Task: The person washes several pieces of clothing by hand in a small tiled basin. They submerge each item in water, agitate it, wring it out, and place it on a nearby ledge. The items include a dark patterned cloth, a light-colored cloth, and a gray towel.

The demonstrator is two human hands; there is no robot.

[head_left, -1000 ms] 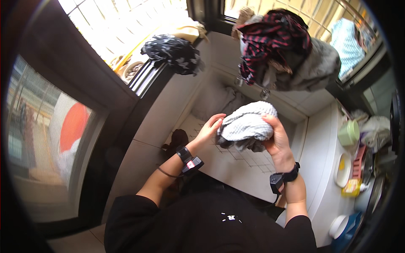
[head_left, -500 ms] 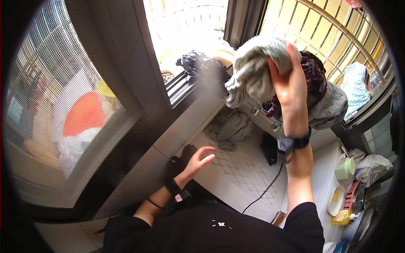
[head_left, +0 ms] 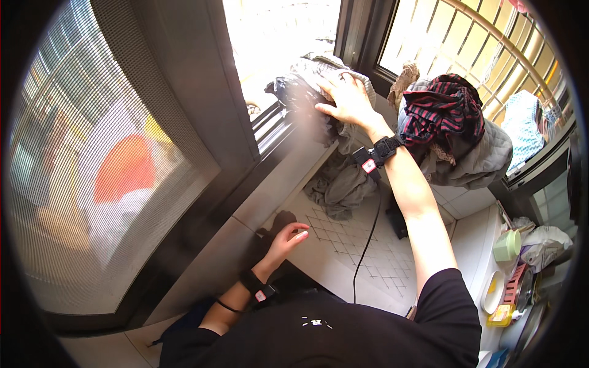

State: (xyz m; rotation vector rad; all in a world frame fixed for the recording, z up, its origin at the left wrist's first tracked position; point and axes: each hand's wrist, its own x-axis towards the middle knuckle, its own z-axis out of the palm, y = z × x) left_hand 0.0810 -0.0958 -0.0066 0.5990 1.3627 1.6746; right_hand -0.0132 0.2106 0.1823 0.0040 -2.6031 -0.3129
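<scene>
My right hand (head_left: 350, 101) lies with spread fingers on a light grey knit garment (head_left: 325, 64) at the window sill. Under and beside this garment is a dark, shiny bundle (head_left: 285, 89), blurred by glare. Lower in the middle, my left hand (head_left: 285, 242) is held empty, its fingers apart and loosely curved. Right of my right forearm sits a heap with a red-and-black striped garment (head_left: 445, 110) on top and grey cloth (head_left: 481, 162) below. A crumpled grey garment (head_left: 337, 187) lies lower down on the pale surface; my right arm hides part of the area beside it.
A mesh window panel (head_left: 123, 172) with a dark frame (head_left: 202, 202) stands at the left. A black cable (head_left: 365, 251) hangs from my right wrist. At the right are a green container (head_left: 506, 245), a red basket (head_left: 514, 283), a yellow bottle (head_left: 502, 316) and a white plastic bag (head_left: 546, 245).
My right hand has moved left with the light grey garment, from above the striped heap onto the sill, its fingers now spread over it. My left hand has barely moved.
</scene>
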